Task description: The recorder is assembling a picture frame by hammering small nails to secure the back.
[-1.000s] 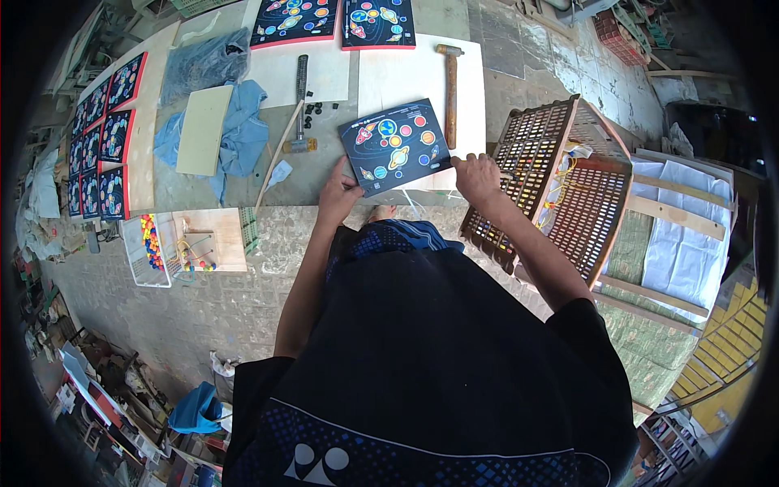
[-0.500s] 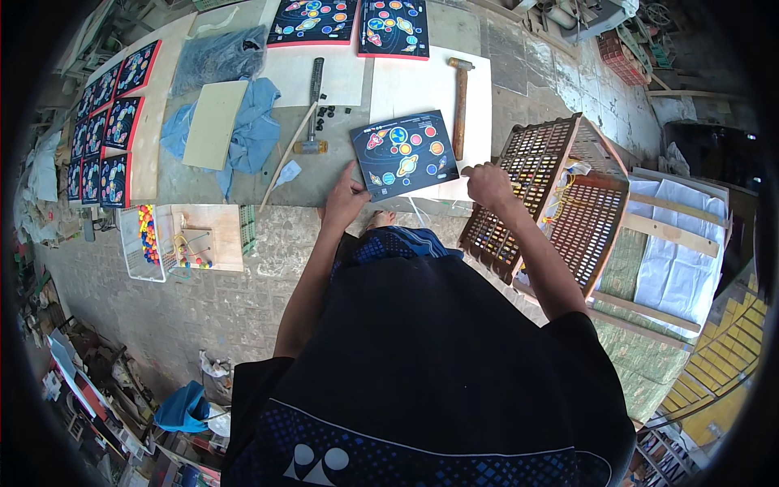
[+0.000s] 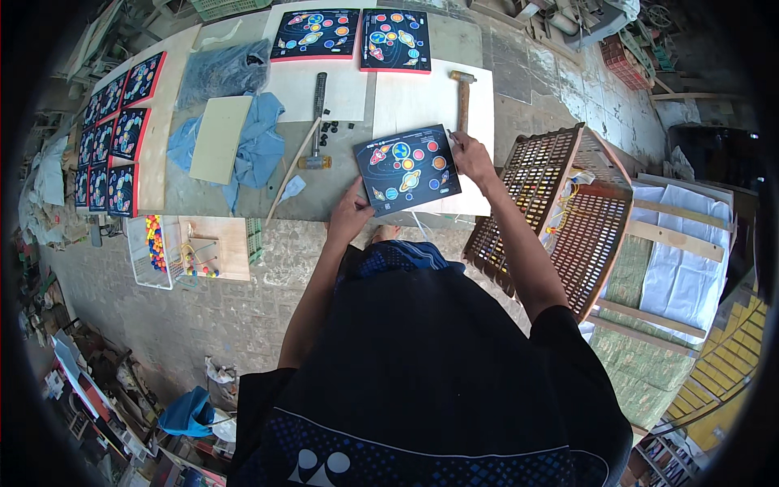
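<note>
A dark, flat puzzle board (image 3: pixel 409 166) with a colourful planet picture lies slightly tilted near the table's front edge. The fingers of my left hand (image 3: pixel 350 214) are closed on its lower left corner. Beside the board's right edge, my right hand (image 3: pixel 474 159) has its fingers curled together over the lower part of a wooden-handled hammer (image 3: pixel 463 101). Whether those fingers grip the handle or the board's edge is hidden. The hammer's head points away from me, on a white sheet (image 3: pixel 479 122).
Matching boards (image 3: pixel 395 40) lie at the far edge; several more (image 3: pixel 128 134) cover the left end. A second mallet (image 3: pixel 315 162), small black pieces (image 3: pixel 328 127), blue cloth (image 3: pixel 258 134) and a pale panel (image 3: pixel 221 140) occupy the middle. Brown crates (image 3: pixel 596 207) stand right, a bead bin (image 3: pixel 154 252) left.
My right hand has moved from the board's lower right corner up along its right edge to the hammer handle. My left hand remains at the lower left corner. The view has shifted slightly.
</note>
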The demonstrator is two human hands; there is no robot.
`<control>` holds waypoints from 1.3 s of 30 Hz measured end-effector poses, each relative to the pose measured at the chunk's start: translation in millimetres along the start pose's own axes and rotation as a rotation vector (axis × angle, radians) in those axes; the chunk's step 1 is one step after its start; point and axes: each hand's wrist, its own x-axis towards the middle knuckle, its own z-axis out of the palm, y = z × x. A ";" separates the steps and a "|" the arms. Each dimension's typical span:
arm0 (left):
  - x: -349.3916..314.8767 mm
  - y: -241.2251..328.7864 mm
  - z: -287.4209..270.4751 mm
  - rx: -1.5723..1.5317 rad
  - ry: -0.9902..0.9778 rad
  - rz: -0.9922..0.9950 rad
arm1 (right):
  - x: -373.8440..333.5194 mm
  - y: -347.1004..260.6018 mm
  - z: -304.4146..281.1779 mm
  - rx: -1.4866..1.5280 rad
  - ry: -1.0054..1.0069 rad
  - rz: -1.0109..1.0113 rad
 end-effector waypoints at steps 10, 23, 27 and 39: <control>2.2 10.6 -5.3 0.005 -0.020 -0.057 | -13.8 -38.1 2.9 -0.421 -0.146 -0.098; 0.6 8.2 -5.1 -0.043 -0.032 -0.092 | -13.1 -35.4 -1.2 0.235 -0.111 0.233; 1.2 8.6 -5.6 -0.010 -0.032 -0.073 | -10.5 -52.0 -4.3 0.183 -0.111 0.218; 0.4 8.7 -8.2 0.031 -0.032 -0.090 | -3.8 -56.1 8.3 0.083 -0.091 0.208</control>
